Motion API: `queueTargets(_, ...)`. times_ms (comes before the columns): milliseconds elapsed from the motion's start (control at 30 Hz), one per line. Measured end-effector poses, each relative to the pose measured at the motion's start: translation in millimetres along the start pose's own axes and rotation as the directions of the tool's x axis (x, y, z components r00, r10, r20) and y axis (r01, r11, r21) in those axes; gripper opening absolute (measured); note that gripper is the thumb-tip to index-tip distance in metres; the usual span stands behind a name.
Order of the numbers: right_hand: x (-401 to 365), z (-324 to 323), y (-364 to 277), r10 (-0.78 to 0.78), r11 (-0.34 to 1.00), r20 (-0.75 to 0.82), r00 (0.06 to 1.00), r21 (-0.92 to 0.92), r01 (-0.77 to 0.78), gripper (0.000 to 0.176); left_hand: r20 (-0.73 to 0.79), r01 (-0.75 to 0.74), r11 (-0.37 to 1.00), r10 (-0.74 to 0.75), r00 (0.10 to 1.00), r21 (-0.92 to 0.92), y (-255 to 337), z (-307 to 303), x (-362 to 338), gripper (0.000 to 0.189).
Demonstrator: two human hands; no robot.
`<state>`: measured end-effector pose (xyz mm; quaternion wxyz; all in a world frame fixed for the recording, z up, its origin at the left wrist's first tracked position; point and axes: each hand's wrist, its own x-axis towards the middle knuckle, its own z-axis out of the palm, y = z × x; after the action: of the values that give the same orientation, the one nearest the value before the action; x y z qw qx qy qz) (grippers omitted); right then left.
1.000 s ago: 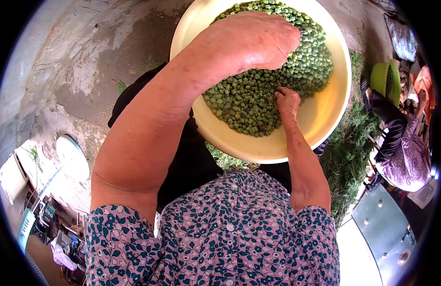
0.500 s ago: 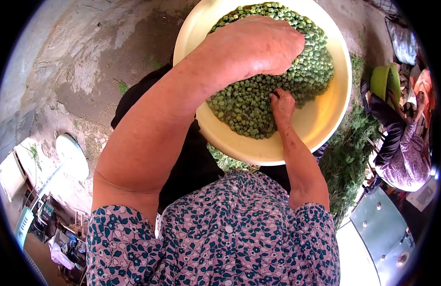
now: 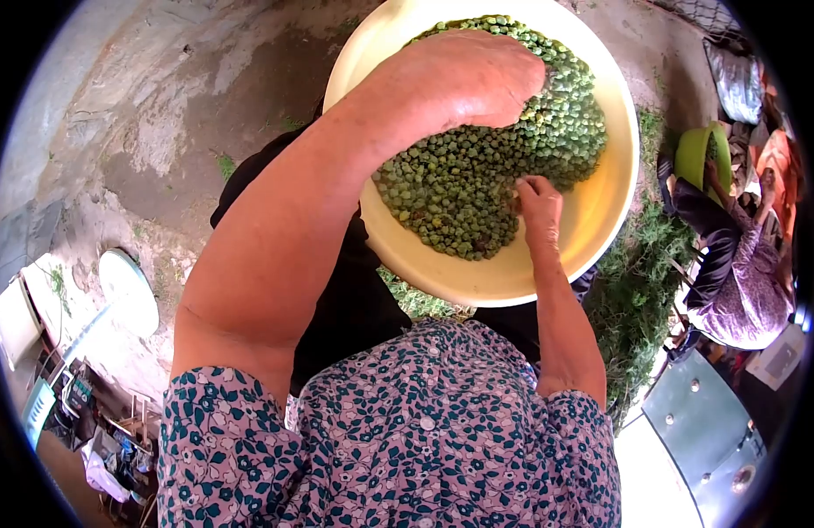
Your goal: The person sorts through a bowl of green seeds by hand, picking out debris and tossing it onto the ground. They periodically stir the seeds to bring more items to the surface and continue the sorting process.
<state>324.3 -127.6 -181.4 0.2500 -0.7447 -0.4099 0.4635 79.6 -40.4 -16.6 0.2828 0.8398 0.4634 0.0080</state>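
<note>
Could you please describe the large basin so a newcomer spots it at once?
Start at the floral shirt filling the bottom centre. Above it in view is a large round basin heaped with small green pieces. Its pale-yellow colour sets it apart from the lime-green tub at far right.

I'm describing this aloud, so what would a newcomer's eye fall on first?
The big pale-yellow basin of small green pieces, top centre, stands out most. Over it, the left hand is higher in view, the right hand lower. At far right, another person is beside a lime-green tub.
</note>
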Motion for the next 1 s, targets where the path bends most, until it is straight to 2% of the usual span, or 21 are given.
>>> queueTargets(67,-15.6,-20.8,-20.1,-0.019,0.999,-0.010,1.000,-0.046,0.019,0.015,-0.048,-0.056,0.998,0.057,0.997,0.006,-5.0,0.8,-2.6,0.024)
queueTargets(133,-25.4,-47.2,-24.1,-0.122,0.979,-0.099,0.988,0.151,0.136,0.014,-0.006,-0.026,0.999,0.026,1.000,0.034,-5.5,-2.5,-3.2,0.025)
queueTargets(200,-40.4,-76.5,-29.7,-0.172,0.960,-0.216,0.961,0.181,0.212,0.013,-0.070,-0.109,0.994,0.110,0.991,0.007,-13.6,0.4,-9.6,0.027)
queueTargets(233,-45.1,-93.2,-27.6,-0.192,0.954,-0.268,0.944,0.173,0.243,0.013,-0.140,-0.105,0.992,0.095,0.986,-0.070,-19.0,5.7,-14.9,0.028)
queueTargets(267,-50.2,-111.2,-24.4,-0.210,0.948,-0.320,0.924,0.164,0.273,0.012,-0.146,-0.113,0.991,0.103,0.984,-0.064,-21.9,9.9,-18.4,0.028)
queueTargets(333,-52.9,-131.8,-10.7,-0.156,0.944,-0.427,0.891,0.200,0.261,0.012,-0.149,-0.105,0.958,0.067,0.987,-0.267,-40.8,15.8,-26.2,0.029)
queueTargets(367,-53.4,-147.7,1.5,-0.142,0.954,-0.482,0.864,0.165,0.249,0.014,-0.284,-0.279,0.922,0.201,0.938,-0.268,-58.6,31.9,-25.8,0.030)
queueTargets(400,-52.5,-160.6,15.5,-0.127,0.964,-0.534,0.836,0.132,0.231,0.017,-0.285,-0.282,0.924,0.206,0.936,-0.258,-54.1,29.7,-24.4,0.030)
queueTargets(433,-51.8,-173.2,32.6,-0.141,0.963,-0.562,0.815,0.113,0.245,0.020,-0.101,-0.071,0.986,0.056,0.993,-0.153,-43.8,27.8,-22.1,0.029)
queueTargets(467,-51.9,-182.5,45.7,-0.155,0.961,-0.589,0.793,0.096,0.259,0.023,0.060,0.129,0.992,-0.129,0.990,-0.006,-36.9,24.6,-21.7,0.029)
queueTargets(500,-54.3,-186.7,51.2,-0.129,0.967,-0.599,0.790,0.100,0.234,0.027,0.071,0.128,0.992,-0.127,0.989,-0.013,-40.0,32.8,-22.6,0.027)
queueTargets(600,-52.1,-170.1,48.6,-0.123,0.962,-0.649,0.751,0.107,0.250,0.027,0.169,0.259,0.963,-0.245,0.955,-0.068,-47.2,57.6,-26.2,0.018)
queueTargets(633,-52.4,-161.7,42.8,-0.124,0.957,-0.626,0.770,0.129,0.259,0.027,0.252,0.263,0.965,-0.250,0.935,-0.020,-47.5,69.3,-25.3,0.016)
queueTargets(667,-48.3,-159.4,45.7,-0.197,0.946,-0.588,0.784,0.097,0.310,0.025,0.329,0.263,0.964,-0.258,0.908,0.029,-46.2,79.9,-24.8,0.015)
queueTargets(733,-50.1,-143.8,25.2,-0.212,0.929,-0.574,0.791,0.132,0.345,0.023,0.417,0.200,0.978,-0.208,0.885,0.064,-21.1,95.1,-32.2,0.020)
queueTargets(767,-52.4,-140.6,16.8,-0.209,0.924,-0.579,0.788,0.148,0.354,0.023,0.439,0.177,0.984,-0.168,0.882,0.021,-9.5,108.7,-37.3,0.020)
queueTargets(800,-52.6,-135.8,9.2,-0.242,0.910,-0.552,0.798,0.155,0.384,0.022,0.458,0.155,0.988,-0.129,0.880,-0.019,-4.1,127.2,-42.1,0.022)
queueTargets(867,-56.5,-125.6,-11.7,-0.274,0.886,-0.537,0.798,0.182,0.426,0.021,0.360,0.029,0.994,0.011,0.933,-0.104,-7.9,176.7,-49.7,0.029)
queueTargets(900,-62.3,-120.9,-24.3,-0.310,0.869,-0.528,0.791,0.180,0.461,0.020,0.361,0.027,0.996,0.006,0.933,-0.085,-4.6,184.8,-53.0,0.029)
queueTargets(967,-66.7,-117.9,-38.7,-0.364,0.835,-0.500,0.786,0.199,0.513,0.018,0.405,0.026,0.978,0.062,0.912,-0.209,1.4,192.9,-57.0,0.039)
queueTargets(1000,-68.0,-116.2,-49.9,-0.360,0.830,-0.507,0.783,0.209,0.517,0.018,0.406,0.024,0.980,0.059,0.912,-0.195,0.6,192.0,-58.7,0.039)
